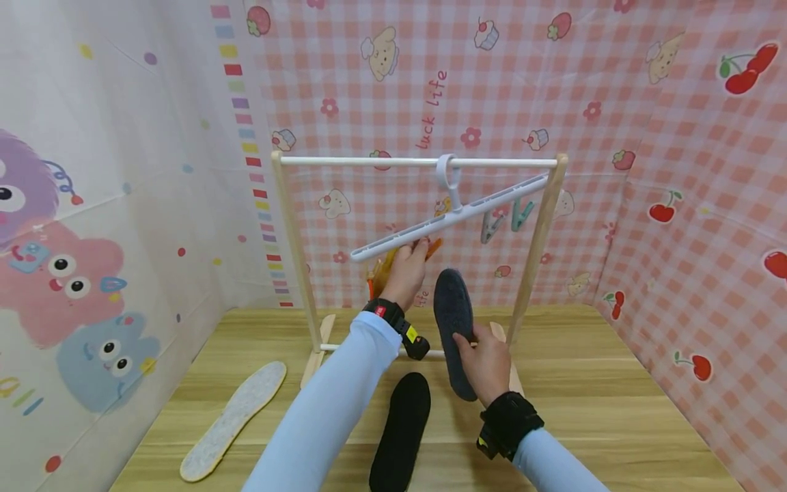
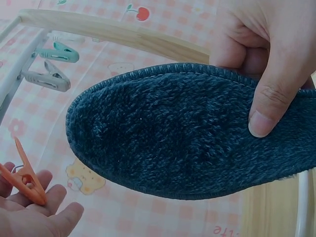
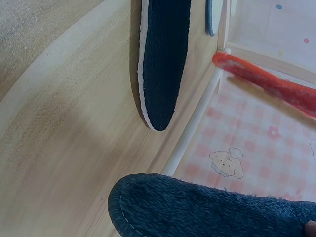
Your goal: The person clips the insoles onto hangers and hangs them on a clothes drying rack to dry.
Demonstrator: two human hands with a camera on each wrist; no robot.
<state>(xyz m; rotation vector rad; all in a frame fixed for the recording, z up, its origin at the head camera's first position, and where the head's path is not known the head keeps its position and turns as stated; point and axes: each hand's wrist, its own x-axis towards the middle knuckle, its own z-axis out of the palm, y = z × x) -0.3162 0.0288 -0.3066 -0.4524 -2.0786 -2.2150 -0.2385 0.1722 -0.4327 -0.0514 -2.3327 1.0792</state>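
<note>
My left hand [image 1: 407,275] is raised just under the lowered left arm of a white hanger [image 1: 451,217] and holds an orange clothespin [image 2: 30,183] at its fingers. Behind that hand, a yellow-orange insole [image 1: 382,273] is partly hidden; the right wrist view shows it as a fuzzy red-orange strip. My right hand [image 1: 488,363] pinches a dark blue-grey fuzzy insole [image 1: 453,328] by its edge, thumb on the pile side, and holds it upright above the table. The hanger hangs tilted, its right end higher.
The hanger's hook circles the white bar of a wooden rack [image 1: 296,253]. A grey clothespin [image 1: 490,227] and a green clothespin [image 1: 521,216] hang on its right arm. A black insole [image 1: 401,432] and a light grey insole [image 1: 235,420] lie on the wooden table [image 1: 602,410].
</note>
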